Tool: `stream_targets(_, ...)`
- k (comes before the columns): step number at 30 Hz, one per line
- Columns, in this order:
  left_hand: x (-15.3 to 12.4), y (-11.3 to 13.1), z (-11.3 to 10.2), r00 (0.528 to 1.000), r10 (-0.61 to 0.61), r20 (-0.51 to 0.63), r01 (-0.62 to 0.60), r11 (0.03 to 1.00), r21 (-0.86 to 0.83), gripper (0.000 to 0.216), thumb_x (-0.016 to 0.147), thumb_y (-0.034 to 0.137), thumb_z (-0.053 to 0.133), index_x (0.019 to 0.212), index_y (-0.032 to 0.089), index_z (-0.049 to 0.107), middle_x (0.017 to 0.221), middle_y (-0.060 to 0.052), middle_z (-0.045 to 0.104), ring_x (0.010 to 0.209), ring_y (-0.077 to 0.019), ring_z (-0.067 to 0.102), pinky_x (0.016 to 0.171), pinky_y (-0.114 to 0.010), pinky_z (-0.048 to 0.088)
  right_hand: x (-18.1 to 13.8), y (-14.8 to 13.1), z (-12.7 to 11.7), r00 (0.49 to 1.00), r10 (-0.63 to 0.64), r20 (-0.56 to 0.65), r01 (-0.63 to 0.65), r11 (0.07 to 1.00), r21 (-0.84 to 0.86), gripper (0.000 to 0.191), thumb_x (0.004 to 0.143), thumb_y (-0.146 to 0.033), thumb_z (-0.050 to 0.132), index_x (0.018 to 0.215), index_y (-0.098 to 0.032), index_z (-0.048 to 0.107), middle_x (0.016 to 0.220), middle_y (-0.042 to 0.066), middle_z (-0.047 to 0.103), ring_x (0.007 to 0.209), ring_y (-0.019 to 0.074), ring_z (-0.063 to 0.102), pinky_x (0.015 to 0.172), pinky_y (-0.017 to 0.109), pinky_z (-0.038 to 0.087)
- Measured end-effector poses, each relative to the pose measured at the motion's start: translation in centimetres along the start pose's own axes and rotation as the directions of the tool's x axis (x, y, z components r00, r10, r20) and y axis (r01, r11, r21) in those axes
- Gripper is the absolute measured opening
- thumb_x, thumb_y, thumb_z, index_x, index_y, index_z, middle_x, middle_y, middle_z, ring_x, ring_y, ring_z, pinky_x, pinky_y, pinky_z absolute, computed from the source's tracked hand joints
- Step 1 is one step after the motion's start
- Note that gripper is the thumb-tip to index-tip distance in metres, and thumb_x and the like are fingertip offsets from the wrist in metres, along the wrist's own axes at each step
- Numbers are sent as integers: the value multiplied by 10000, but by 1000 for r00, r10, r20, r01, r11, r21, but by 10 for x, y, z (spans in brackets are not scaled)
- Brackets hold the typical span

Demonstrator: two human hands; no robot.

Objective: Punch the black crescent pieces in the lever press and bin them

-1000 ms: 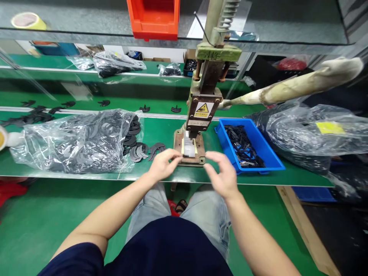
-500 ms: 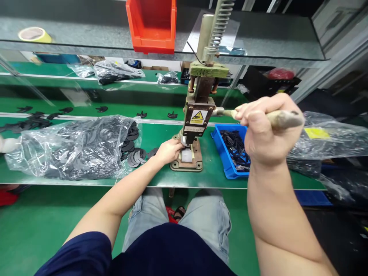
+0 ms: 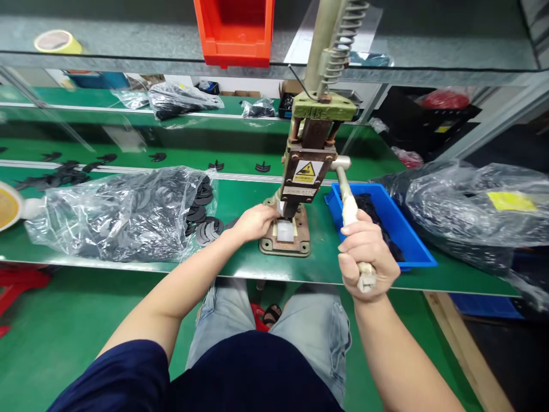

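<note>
Right hand [image 3: 369,257] on the lever [image 3: 347,197], left hand [image 3: 257,222] in at the press [image 3: 312,155]!

Right fingers curl firmly round the lever, which slants down towards the person; left fingers bunch close together at the press's foot, and whether they pinch anything I cannot tell! The press stands on the green table [image 3: 242,197], a blue bin [image 3: 412,246] to its right, a clear bag [image 3: 64,229] to the left, curved black pieces [image 3: 208,232] at its mouth

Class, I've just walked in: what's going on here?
A person's right hand grips the lever of a bench press. The left hand is at the press base, fingertips close beside the ram; whether they hold anything is hidden. A blue tray stands right, a plastic bag left.
</note>
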State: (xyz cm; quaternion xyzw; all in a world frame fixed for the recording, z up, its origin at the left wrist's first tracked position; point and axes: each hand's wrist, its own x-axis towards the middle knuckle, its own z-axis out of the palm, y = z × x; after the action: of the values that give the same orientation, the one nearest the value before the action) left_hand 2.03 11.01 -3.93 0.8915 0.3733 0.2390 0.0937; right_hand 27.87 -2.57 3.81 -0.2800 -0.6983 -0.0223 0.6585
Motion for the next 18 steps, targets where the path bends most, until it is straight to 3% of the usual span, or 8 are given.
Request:
stream_targets(4,-9,-33,-42,969,-247,-10,246,958,145,345,1016,225,510,1270,201,744,1240,-86,762,1182,-255,663,1073,-389,519,-4,4,5,998,-9,-59,9,1000,-8,157,755,-202,695,665,-255,580,679,-51,655,825,204,693,1096,622,533)
stream_targets(7,-25,-54,-64,922,-363,136,321,912,255,334,992,343,592,1263,215,740,1240,-84,767,1190,-282,664,1047,-383,519,-1,4,9,994,-12,-105,12,1000,-4,154,749,-209,687,656,-250,572,662,-49,646,795,197,693,1080,614,542)
stream_targets(11,-45,-59,-61,858,-412,306,307,890,337,546,880,553,731,1307,214,698,1292,-136,740,1239,-342,645,1015,-407,519,0,2,13,991,7,-137,-4,1000,19,155,740,-213,692,648,-256,575,637,-39,627,775,205,677,1087,638,527)
stream_targets(14,-48,-58,-50,838,-449,311,342,875,341,526,857,516,772,1266,196,686,1258,-158,739,1198,-335,676,971,-386,526,-1,2,14,987,34,-158,-31,999,25,160,725,-248,708,635,-277,578,612,-32,613,751,223,665,1072,632,526)
stream_targets(18,-47,-63,-44,808,-499,313,463,867,185,558,765,426,874,1225,192,661,1190,-121,757,1047,-273,733,854,-305,540,-1,3,15,985,43,-166,-40,999,22,164,712,-265,714,625,-292,578,605,-34,614,739,234,663,1059,634,528)
